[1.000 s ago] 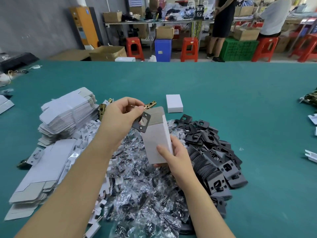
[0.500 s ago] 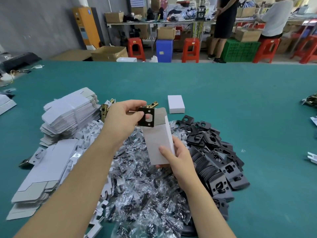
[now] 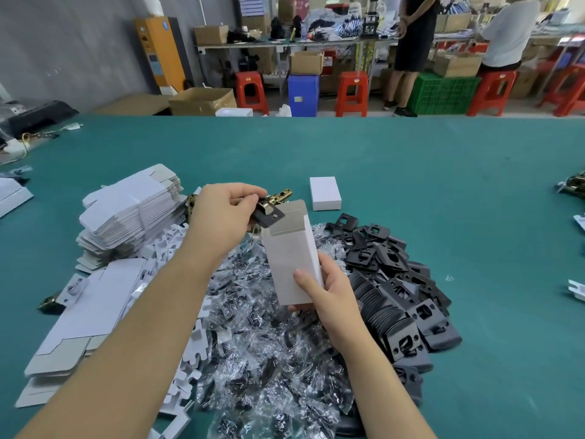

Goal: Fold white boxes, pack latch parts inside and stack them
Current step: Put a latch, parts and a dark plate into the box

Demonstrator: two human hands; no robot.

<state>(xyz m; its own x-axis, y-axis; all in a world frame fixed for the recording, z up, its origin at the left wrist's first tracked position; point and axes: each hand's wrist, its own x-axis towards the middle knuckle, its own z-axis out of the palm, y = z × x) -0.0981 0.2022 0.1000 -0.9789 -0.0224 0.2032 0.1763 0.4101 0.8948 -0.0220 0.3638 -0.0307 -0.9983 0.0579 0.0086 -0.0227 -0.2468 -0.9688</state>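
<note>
**Q:** What does each hand hold, and where does the work lie?

**A:** The right hand (image 3: 329, 293) grips the lower end of the folded white box (image 3: 291, 261), thumb on its front face, fingers wrapped behind. The box stands tilted above the heap of clear bagged parts (image 3: 269, 343), its top flap (image 3: 292, 213) open and leaning back.

**Q:** And the left hand?

**A:** The left hand (image 3: 221, 213) pinches a black latch plate (image 3: 269, 217) together with a brass latch part (image 3: 280, 196), fingers curled round them. Both pieces sit at the box's open mouth, just left of the flap, the plate touching the box's upper corner.

**Q:** What surrounds the box?

**A:** To its left lie stacked flat box blanks (image 3: 133, 210); to its right, a pile of black plates (image 3: 402, 289); beyond it, one closed white box (image 3: 325, 193), all on the green table (image 3: 443, 172).
</note>
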